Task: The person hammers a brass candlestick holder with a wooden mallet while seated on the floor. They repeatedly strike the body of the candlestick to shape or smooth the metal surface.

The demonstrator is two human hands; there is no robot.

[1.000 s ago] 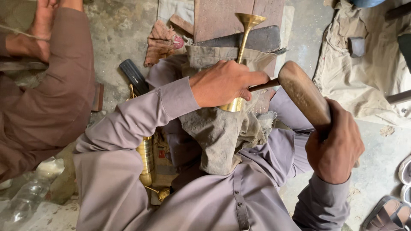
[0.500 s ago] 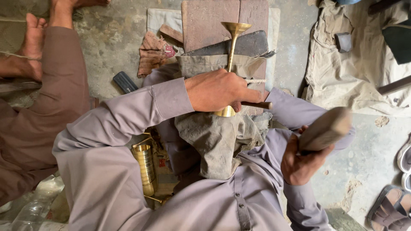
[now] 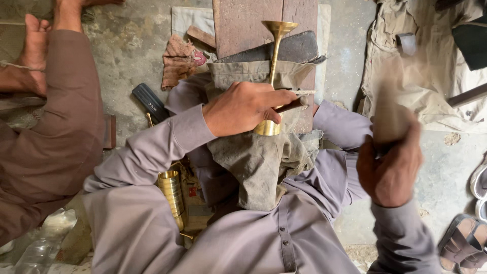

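Left hand (image 3: 243,107) closed around brass horn (image 3: 274,61) and thin tool (image 3: 293,105) over cloth (image 3: 258,162), right hand (image 3: 389,170) gripping blurred mallet (image 3: 393,116), raised right

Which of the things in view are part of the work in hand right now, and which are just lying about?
In use:
- left hand gripping the brass horn-shaped piece and a thin dark tool
- right hand raising a blurred wooden mallet
- grey cloth under the piece

Lying about:
- stacked brass cups
- red rag
- black case
- sandals
- plastic bottle
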